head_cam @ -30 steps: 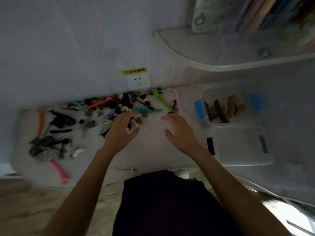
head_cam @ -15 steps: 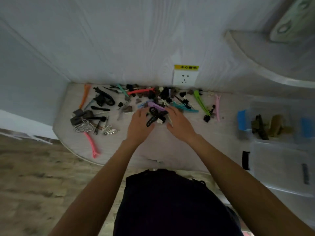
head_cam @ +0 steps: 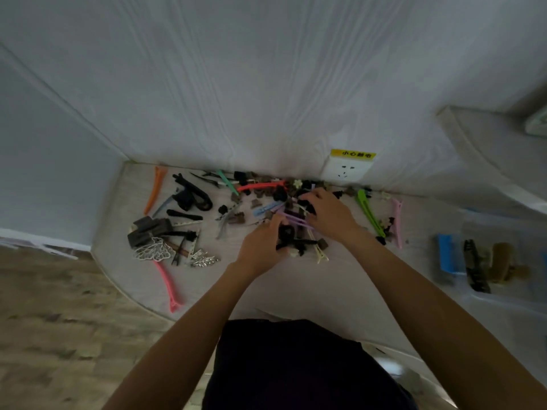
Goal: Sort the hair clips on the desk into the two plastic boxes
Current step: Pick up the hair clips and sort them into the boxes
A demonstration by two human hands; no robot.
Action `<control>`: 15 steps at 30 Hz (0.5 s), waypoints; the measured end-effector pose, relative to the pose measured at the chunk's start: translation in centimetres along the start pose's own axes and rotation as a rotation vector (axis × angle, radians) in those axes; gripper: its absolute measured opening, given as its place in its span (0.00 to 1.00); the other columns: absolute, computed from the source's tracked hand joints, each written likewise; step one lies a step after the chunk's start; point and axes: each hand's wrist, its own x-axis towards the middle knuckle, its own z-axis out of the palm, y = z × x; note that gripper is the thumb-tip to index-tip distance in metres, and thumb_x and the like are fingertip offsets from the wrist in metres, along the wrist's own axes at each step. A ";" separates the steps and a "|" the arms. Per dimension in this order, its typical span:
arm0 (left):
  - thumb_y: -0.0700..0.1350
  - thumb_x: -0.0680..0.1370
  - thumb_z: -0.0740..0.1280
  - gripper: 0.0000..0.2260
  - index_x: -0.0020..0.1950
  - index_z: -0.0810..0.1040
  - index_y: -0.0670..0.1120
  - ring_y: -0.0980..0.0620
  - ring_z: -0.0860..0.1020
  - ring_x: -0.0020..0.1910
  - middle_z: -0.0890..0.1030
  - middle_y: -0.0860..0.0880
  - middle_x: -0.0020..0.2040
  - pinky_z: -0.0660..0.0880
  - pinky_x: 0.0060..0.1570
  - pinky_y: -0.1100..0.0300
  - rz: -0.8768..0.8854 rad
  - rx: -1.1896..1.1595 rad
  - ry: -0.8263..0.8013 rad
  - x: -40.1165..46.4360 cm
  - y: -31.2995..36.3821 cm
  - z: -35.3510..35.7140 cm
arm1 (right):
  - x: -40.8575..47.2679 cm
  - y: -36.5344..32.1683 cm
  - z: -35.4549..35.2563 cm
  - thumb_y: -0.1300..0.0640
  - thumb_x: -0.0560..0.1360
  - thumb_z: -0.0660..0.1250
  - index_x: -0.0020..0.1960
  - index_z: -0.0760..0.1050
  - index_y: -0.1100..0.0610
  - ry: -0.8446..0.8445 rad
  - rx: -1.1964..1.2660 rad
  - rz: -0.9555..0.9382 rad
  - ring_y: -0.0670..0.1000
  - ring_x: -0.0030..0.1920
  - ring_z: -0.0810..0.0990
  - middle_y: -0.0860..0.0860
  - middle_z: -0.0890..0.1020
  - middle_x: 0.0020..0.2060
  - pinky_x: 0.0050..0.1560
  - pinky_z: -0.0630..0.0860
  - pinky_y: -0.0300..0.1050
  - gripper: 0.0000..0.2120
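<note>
1. A heap of hair clips lies scattered on the table along the wall, thickest at the middle of the heap where both hands work.
2. The left hand has its fingers curled around a black clip, with a purple clip just above its fingertips.
3. The right hand reaches over the heap with bent fingers pressing down among dark clips; whether it pinches one I cannot tell.
4. Off to the left lie an orange clip, a silver butterfly clip and a pink clip, apart from both hands.
5. To the right lie a green clip and a pale pink clip.
6. At the far right a clear plastic box with a blue latch holds several brown clips.
7. A white wall socket with a yellow label sits above the heap.
</note>
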 end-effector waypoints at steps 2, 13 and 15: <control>0.49 0.72 0.69 0.23 0.63 0.65 0.48 0.45 0.77 0.52 0.78 0.46 0.56 0.74 0.44 0.54 -0.017 -0.068 0.043 -0.3 -0.5 -0.1 | 0.4 -0.2 0.6 0.60 0.73 0.66 0.67 0.67 0.53 -0.005 -0.002 0.021 0.60 0.60 0.72 0.57 0.68 0.65 0.56 0.74 0.54 0.23; 0.42 0.70 0.73 0.22 0.59 0.67 0.45 0.47 0.79 0.47 0.73 0.46 0.59 0.76 0.41 0.53 -0.212 -0.249 0.404 -3.2 -4.4 -2.5 | 3.0 -3.4 0.7 0.62 0.69 0.65 0.64 0.72 0.60 0.142 -0.008 -0.267 0.60 0.63 0.72 0.58 0.74 0.64 0.60 0.71 0.55 0.23; 0.43 0.70 0.73 0.22 0.60 0.68 0.43 0.46 0.79 0.46 0.72 0.44 0.59 0.74 0.37 0.55 -0.230 -0.219 0.396 -3.5 -5.1 -2.8 | 4.3 -4.2 1.4 0.62 0.72 0.65 0.67 0.69 0.59 0.034 -0.041 -0.237 0.58 0.67 0.66 0.57 0.69 0.68 0.65 0.67 0.53 0.24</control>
